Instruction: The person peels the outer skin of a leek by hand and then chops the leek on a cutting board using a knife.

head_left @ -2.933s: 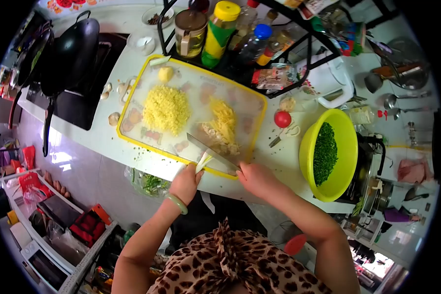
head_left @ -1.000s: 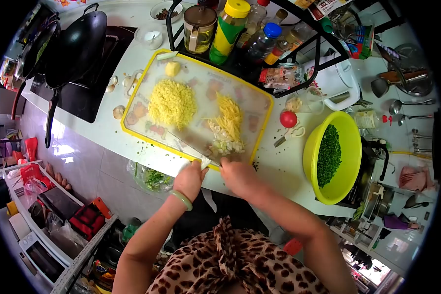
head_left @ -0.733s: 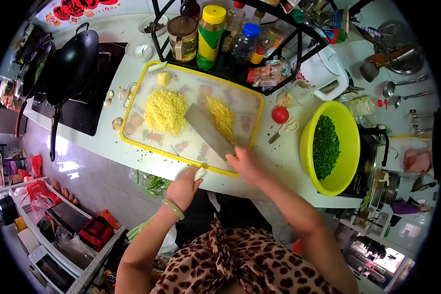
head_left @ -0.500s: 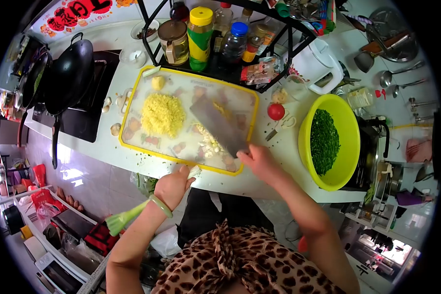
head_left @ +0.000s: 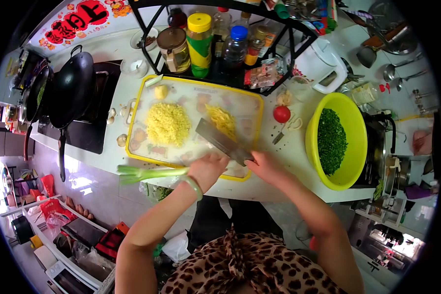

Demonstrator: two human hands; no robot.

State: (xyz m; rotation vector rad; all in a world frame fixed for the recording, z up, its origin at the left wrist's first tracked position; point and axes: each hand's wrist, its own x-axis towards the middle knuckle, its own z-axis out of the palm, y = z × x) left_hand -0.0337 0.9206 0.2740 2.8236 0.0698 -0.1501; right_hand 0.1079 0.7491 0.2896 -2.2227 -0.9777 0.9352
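My left hand point(head_left: 208, 170) is closed on a green onion point(head_left: 157, 173), whose green end sticks out to the left past the board's near edge. In my right hand point(head_left: 265, 166) is the handle of a cleaver point(head_left: 219, 139), its broad blade slanting over the right half of the cutting board point(head_left: 191, 84). My left fingers are close to the blade; whether they touch it I cannot tell. Beyond the blade lies a pile of yellow shreds point(head_left: 221, 120). A larger heap of finely chopped yellow pieces point(head_left: 168, 124) sits left of it, with a yellow chunk point(head_left: 161, 91) behind.
A lime-green bowl point(head_left: 350, 164) of chopped greens point(head_left: 331, 142) stands at the right. A tomato point(head_left: 281, 114) and scissors point(head_left: 289, 128) lie between bowl and board. Bottles fill the black rack point(head_left: 225, 81) behind. A wok point(head_left: 72, 93) sits on the stove at left.
My left hand has moved up and right onto the board, swinging the green onion nearly level. The cleaver has shifted slightly down and right, showing more of the yellow shreds.
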